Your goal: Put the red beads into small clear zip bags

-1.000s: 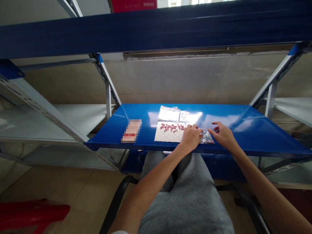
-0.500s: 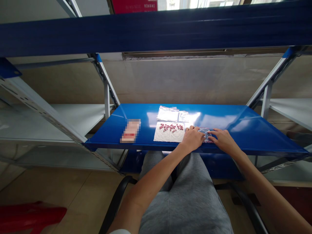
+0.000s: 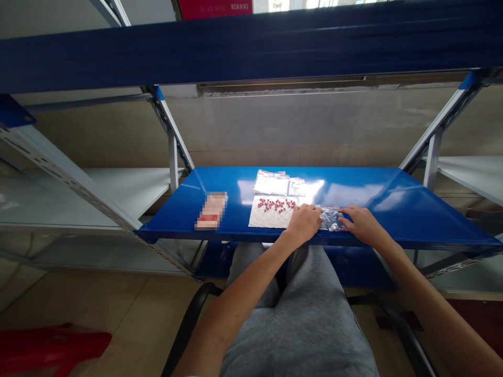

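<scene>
1. Clear plastic bag [image 3: 330, 218]: lies flat on the blue steel shelf [image 3: 365, 183], between both hands, just right of the white sheet [image 3: 267, 218] bearing red beads [image 3: 275, 204].
2. Left hand [image 3: 304, 222]: fingers together, tips at the bag's left edge.
3. Right hand [image 3: 365, 225]: fingers slightly spread, tips at the bag's right edge.
4. Pinching: cannot be determined for either hand.

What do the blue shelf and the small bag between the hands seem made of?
The blue shelf looks like glossy painted steel, given its sharp glare and folded edge. The small bag looks like thin clear plastic, shiny and creased.
</scene>
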Demonstrator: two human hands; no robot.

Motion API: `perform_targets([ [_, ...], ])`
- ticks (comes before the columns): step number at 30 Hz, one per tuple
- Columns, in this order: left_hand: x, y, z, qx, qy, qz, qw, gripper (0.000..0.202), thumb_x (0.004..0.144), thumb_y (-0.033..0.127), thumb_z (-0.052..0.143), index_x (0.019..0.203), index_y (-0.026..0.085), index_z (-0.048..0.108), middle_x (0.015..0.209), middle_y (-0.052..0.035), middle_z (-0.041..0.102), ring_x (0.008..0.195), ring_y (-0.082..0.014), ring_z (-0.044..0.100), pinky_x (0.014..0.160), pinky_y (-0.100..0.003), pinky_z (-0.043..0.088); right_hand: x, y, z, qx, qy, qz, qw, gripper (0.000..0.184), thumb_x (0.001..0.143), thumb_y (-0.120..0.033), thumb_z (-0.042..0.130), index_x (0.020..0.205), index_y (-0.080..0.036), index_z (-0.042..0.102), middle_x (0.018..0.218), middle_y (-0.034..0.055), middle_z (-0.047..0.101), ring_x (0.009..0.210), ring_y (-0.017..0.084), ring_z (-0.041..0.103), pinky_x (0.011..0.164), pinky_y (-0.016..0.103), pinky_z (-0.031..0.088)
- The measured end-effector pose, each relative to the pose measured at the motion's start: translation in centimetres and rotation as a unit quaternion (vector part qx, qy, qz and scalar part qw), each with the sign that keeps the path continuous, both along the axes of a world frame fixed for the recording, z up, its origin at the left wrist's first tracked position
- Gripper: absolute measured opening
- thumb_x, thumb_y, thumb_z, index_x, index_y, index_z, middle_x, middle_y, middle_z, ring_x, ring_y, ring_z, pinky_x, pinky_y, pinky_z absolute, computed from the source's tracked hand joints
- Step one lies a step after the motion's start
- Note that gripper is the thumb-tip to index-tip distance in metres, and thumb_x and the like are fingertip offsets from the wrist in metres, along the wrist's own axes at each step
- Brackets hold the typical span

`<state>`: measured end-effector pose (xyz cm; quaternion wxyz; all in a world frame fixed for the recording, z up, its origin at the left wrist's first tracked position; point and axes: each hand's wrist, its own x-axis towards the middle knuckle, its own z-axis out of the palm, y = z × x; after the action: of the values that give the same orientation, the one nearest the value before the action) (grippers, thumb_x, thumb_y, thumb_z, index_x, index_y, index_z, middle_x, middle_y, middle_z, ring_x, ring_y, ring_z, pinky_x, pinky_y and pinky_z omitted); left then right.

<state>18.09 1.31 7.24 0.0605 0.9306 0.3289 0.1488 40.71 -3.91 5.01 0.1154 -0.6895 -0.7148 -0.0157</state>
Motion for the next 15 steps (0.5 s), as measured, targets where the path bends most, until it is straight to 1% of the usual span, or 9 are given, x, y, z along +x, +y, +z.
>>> perform_targets([
  [4,-0.5,0.5,0.5,0.004,-0.015,0.009,1.0,0.027,0.101,0.027,0.051,0.118,0.019,0.07,0.116,-0.0087,0.071,0.11,-0.0252,0.062,0.101,-0.042,0.048,-0.2,0.1,0.7,0.014,0.047,0.022,0.999,0.039,0.093,-0.036,0.056,0.123,-0.017,0.074,0.121,0.0147,0.075,0.111,0.034,0.069,0.097,0.044,0.049],
  [7,-1.0,0.7,0.8,0.008,0.0,0.014,1.0,0.027,0.101,0.029,0.051,0.111,0.017,0.073,0.112,-0.009,0.072,0.105,-0.0254,0.063,0.098,-0.042,0.049,-0.7,0.2,0.9,0.013,0.051,0.047,0.997,0.043,0.093,-0.04,0.057,0.127,-0.018,0.073,0.127,0.0141,0.073,0.116,0.034,0.067,0.098,0.043,0.049],
  [11,-1.1,0.7,0.7,0.016,0.03,-0.004,0.999,0.027,0.101,0.032,0.053,0.1,0.016,0.075,0.109,-0.0093,0.072,0.105,-0.0271,0.063,0.097,-0.044,0.05,-1.2,0.3,0.3,0.002,0.025,0.046,0.999,0.04,0.092,-0.037,0.058,0.123,-0.019,0.075,0.13,0.0148,0.071,0.124,0.036,0.063,0.101,0.047,0.047],
  [15,-0.9,0.7,0.3,0.019,0.033,-0.012,0.999,0.028,0.101,0.032,0.053,0.1,0.016,0.075,0.109,-0.01,0.072,0.105,-0.0271,0.063,0.097,-0.044,0.05,-1.4,0.3,-0.2,0.012,0.022,0.039,0.999,0.038,0.092,-0.035,0.056,0.122,-0.019,0.075,0.128,0.0152,0.072,0.129,0.035,0.06,0.103,0.048,0.046],
])
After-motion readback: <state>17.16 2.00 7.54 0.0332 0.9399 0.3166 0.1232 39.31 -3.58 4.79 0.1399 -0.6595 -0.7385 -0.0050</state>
